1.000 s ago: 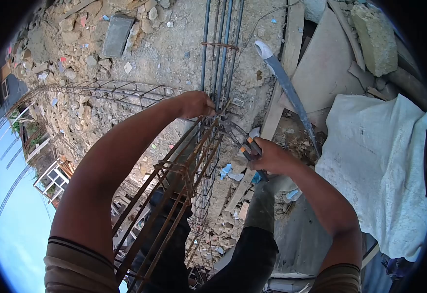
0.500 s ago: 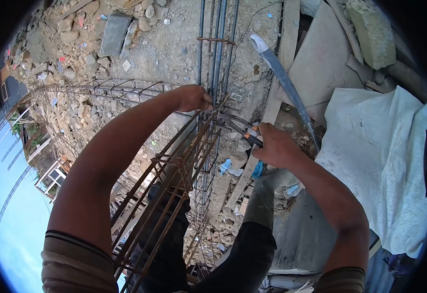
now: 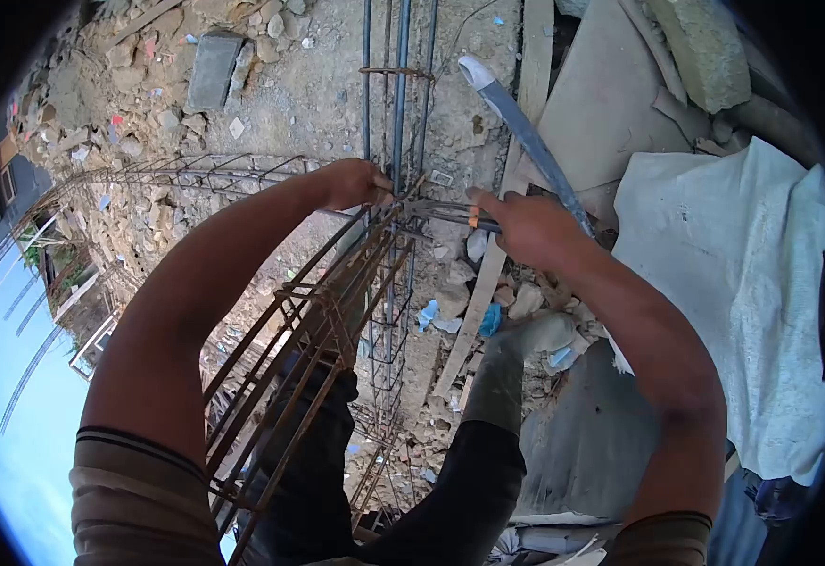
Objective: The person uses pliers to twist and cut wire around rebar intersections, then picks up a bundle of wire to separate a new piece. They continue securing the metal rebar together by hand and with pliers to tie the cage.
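Note:
My right hand (image 3: 530,226) is closed around the dark handles of a pair of nippers (image 3: 448,212) with orange bands. The tool's jaws meet the rusty bars at the end of a rebar cage (image 3: 323,316), where it crosses upright steel bars (image 3: 400,113). On the other side of this crossing, my left hand (image 3: 354,182) is closed with its fingertips against the bars. What it pinches is hidden. The cage runs from the crossing down between my arms, over my legs.
A grey pipe (image 3: 530,132) leans at the right beside a wooden plank (image 3: 474,330). White sacking (image 3: 705,274) covers rubble further right. Another long rebar cage (image 3: 196,170) stretches left over stony ground. A grey block (image 3: 214,71) lies at the upper left.
The nippers have swung from slanting to nearly level, and their handles are closer together. My right hand has shifted slightly up and left. My left hand stays at the crossing.

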### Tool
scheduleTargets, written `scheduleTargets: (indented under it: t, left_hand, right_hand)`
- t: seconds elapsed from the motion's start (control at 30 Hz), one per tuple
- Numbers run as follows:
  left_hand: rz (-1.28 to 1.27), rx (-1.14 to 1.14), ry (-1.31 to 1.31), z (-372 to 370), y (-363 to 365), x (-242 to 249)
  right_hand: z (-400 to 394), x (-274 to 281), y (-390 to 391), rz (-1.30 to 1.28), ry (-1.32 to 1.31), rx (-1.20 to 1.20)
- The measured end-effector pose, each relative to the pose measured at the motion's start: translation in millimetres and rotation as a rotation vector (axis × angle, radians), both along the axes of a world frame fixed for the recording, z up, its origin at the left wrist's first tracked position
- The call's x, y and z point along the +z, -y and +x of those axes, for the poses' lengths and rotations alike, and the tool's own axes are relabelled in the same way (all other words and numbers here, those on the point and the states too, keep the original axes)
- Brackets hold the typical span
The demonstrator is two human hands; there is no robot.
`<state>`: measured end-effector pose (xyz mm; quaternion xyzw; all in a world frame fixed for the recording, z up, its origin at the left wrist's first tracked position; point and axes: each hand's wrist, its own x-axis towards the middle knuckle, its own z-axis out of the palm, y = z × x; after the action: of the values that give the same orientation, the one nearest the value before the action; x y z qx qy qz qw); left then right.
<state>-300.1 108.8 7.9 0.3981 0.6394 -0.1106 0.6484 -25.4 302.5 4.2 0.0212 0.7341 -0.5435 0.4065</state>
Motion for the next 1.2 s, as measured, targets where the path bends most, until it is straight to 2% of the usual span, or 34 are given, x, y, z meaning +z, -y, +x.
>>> scheduleTargets:
  t: [0.07, 0.17, 0.2, 0.23, 0.3, 0.33, 0.4, 0.43, 0.5, 0.57, 0.63, 0.67, 0.83, 0.9, 0.93, 0.97, 1.03, 1.07, 1.1, 1.17, 1.2]
  left_hand:
    - [-0.022, 0.049, 0.044, 0.2, 1.4, -0.7]
    - [0.024, -0.015, 0.018, -4.6, -4.3, 0.0]
    - [0.045, -0.021, 0.02, -4.0, -1.9, -3.8]
    - [0.058, -0.029, 0.018, -4.7, 2.9, -4.8]
    - [0.046, -0.014, 0.028, -4.6, 4.6, -0.7]
    - [0.051, -0.003, 0.041, -5.2, -1.3, -1.3]
    - [0.035, 0.009, 0.035, -3.7, -6.8, 2.8]
    - [0.009, 0.031, 0.035, -3.2, -8.3, 7.0]
    - [0.065, 0.047, 0.07, -0.7, 2.0, 3.7]
    - [-0.039, 0.043, 0.034, -4.4, -9.7, 1.8]
    - [-0.081, 0.044, 0.048, -4.7, -10.1, -0.9]
    - [-0.092, 0.074, 0.019, -2.0, -13.5, 3.7]
    - [-0.12, 0.141, 0.039, -3.9, -8.8, -1.0]
    - [-0.113, 0.084, 0.011, -4.9, -18.3, -1.2]
    - [-0.125, 0.082, 0.017, -6.0, -19.1, -0.8]
    - [-0.148, 0.091, 0.027, -4.0, -13.8, 1.8]
    - [-0.138, 0.1, 0.019, -4.0, -12.1, 0.3]
    - [-0.122, 0.127, 0.021, -2.9, -7.6, -0.7]
    - [-0.102, 0.154, 0.019, -2.7, -7.0, -0.6]
    - [-0.107, 0.134, -0.005, -3.3, -9.7, 1.7]
    - [-0.116, 0.116, -0.024, -1.8, -11.2, 3.0]
  right_hand:
    - [8.8, 6.4, 11.7, 0.024, 0.041, -0.072]
    - [0.9, 15.6, 16.6, 0.089, 0.078, -0.181]
    - [-4.0, 17.7, 20.6, -0.022, 0.194, -0.144]
    - [-2.7, 14.5, 22.6, -0.026, 0.193, -0.143]
    - [7.1, 3.2, 29.4, -1.041, 0.783, -0.736]
    - [15.2, -0.7, 35.4, -1.042, 0.772, -0.755]
    - [25.1, 3.7, 52.8, -1.285, 0.819, -0.809]
    - [22.8, 8.6, 55.8, -1.298, 0.814, -0.831]
    - [2.4, 34.7, 44.1, -0.497, 0.5, -0.528]
    - [16.1, 21.5, 51.0, -0.549, 0.562, -0.566]
    - [29.6, 12.6, 50.2, -0.997, 0.735, -0.799]
    - [26.9, 7.3, 43.1, -0.86, 0.665, -0.662]
    - [40.0, 7.7, 43.5, -0.94, 0.696, -0.629]
    - [50.9, 9.6, 58.9, -0.784, 0.524, -0.59]
    - [63.4, 14.2, 73.9, -1.004, 0.534, -0.71]
    - [68.4, 27.5, 85.3, -1.012, 0.537, -0.705]
    - [71.1, 48.1, 95.6, -1.039, 0.662, -1.069]
    - [67.8, 47.4, 108.1, -0.865, 0.595, -1.192]
    - [62.5, 46.9, 113.6, -0.86, 0.596, -1.19]
    - [46.0, 44.5, 122.8, -0.727, 0.353, -1.502]
    - [39.4, 37.3, 138.7, -0.721, 0.348, -1.494]
